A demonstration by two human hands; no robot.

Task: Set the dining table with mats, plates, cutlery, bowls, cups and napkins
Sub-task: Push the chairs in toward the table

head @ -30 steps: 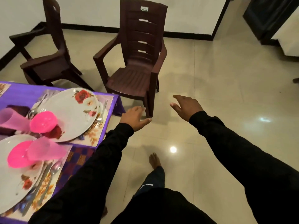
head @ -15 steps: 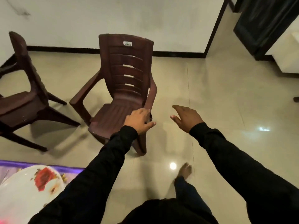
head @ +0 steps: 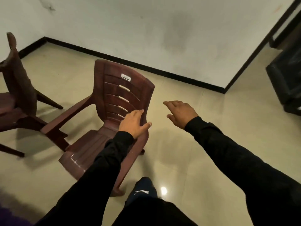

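No plates, cups or cutlery are in view. A dark brown plastic armchair [head: 117,98] stands on the tiled floor in front of me. My left hand [head: 132,123] lies over the chair's right edge where back and armrest meet, fingers straight and thumb spread. I cannot tell whether it touches the chair. To the right of the chair, my right hand [head: 180,112] hovers above the floor with relaxed fingers, holding nothing. Only a blurred purple corner of the table [head: 9,216] shows at the bottom left.
A second brown chair [head: 17,88] stands at the left, facing away. A white wall with a black skirting [head: 162,72] runs behind the chairs. A dark cabinet [head: 288,75] stands at the right edge. My leg and foot [head: 143,188] are below.
The view has swung away from the laid table toward the chairs. Both hands have moved forward, and my left hand has gone from beside the chair to over its right edge.
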